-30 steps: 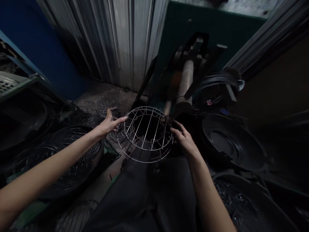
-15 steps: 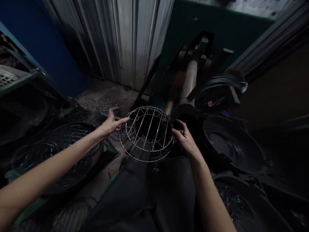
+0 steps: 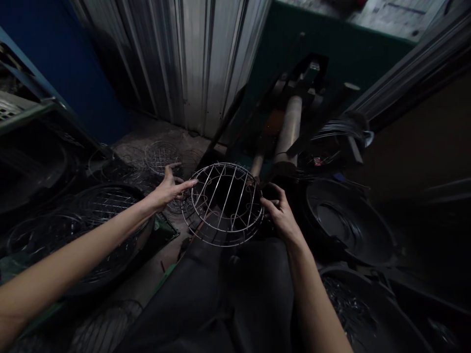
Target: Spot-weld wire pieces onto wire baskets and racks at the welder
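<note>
Between my two hands is a round wire rack, with straight bars across its top ring, a second ring below and bent wire loops between them. My left hand grips its left edge, thumb on the upper ring and index finger sticking out away from it. On the opposite edge my right hand pinches the rim between thumb and curled fingers. The rack is level or slightly tilted, above my dark-covered lap and in front of the machine's metal cylinder.
A green machine stands ahead on the right beside a corrugated metal wall. More wire racks fill a black tub at left; others lie on the floor. Black basins stand at right, one holding small wire pieces.
The rack and both hands stay almost in place, holding the same grip. The view has shifted slightly, so the basins at right appear a little further left.
</note>
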Demonstrator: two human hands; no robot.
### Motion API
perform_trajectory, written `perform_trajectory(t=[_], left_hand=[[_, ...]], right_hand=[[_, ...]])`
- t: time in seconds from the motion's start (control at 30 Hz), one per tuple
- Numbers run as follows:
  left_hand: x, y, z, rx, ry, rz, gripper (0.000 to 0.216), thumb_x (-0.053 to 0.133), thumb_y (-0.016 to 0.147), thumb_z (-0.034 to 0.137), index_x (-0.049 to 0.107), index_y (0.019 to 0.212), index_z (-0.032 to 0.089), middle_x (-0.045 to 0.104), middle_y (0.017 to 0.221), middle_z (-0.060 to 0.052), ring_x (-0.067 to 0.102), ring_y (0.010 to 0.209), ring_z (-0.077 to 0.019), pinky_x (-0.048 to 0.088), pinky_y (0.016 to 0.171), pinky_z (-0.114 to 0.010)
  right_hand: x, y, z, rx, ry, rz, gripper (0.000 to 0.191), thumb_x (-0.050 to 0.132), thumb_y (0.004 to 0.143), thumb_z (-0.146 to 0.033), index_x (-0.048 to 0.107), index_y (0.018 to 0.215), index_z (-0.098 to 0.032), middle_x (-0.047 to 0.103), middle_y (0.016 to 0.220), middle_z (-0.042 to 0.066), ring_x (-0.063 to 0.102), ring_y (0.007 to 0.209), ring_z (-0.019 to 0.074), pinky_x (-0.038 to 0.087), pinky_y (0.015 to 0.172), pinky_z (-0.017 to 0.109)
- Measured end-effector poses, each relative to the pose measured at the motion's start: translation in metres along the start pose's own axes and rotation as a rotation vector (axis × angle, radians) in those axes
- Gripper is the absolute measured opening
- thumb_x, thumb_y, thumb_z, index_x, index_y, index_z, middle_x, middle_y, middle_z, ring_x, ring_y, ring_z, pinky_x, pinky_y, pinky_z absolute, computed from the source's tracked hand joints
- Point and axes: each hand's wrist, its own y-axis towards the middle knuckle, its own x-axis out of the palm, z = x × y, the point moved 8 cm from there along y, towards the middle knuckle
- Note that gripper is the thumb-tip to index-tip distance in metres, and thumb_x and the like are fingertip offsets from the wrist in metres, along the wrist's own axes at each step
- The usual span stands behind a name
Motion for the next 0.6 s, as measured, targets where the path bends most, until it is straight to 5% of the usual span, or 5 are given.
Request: perform_trajectory(t=[0.2,0.47,0.6], left_hand=[[-0.001,-0.002,0.001,-0.044,-0.03,0.0,0.086,0.073,0.062,0.049,0.022,0.129,0.03,0.052,0.086,0.002,0.052,0.056,-0.0061,0.046,0.05,-0.018],[0.003,-0.004,0.003,-0.021,-0.05,-0.01,0.083,0.071,0.063,0.05,0.021,0.126,0.03,0.051,0.087,0.003,0.05,0.052,-0.0039,0.045,0.05,-0.018],[0.003,-0.006,0.001,-0.009,-0.053,-0.018,0.082,0.07,0.064,0.05,0.021,0.127,0.031,0.05,0.086,0.004,0.051,0.055,-0.0045,0.047,0.053,-0.019]], right_hand=[[0.001,0.003,0.004,0.0,0.078,0.047,0.074,0.064,0.071,-0.051,0.036,0.136,-0.029,0.057,0.071,-0.003,0.057,0.069,0.0173,0.047,0.063,0.031],[-0.001,0.0,-0.004,0.007,0.168,0.056,0.079,0.069,0.068,-0.047,0.033,0.136,-0.028,0.059,0.106,0.006,0.058,0.083,0.0192,0.05,0.069,0.034],[0.0,0.0,-0.008,0.035,0.216,0.035,0.091,0.072,0.066,-0.047,0.023,0.139,-0.025,0.061,0.093,0.004,0.059,0.075,0.0188,0.049,0.063,0.032]])
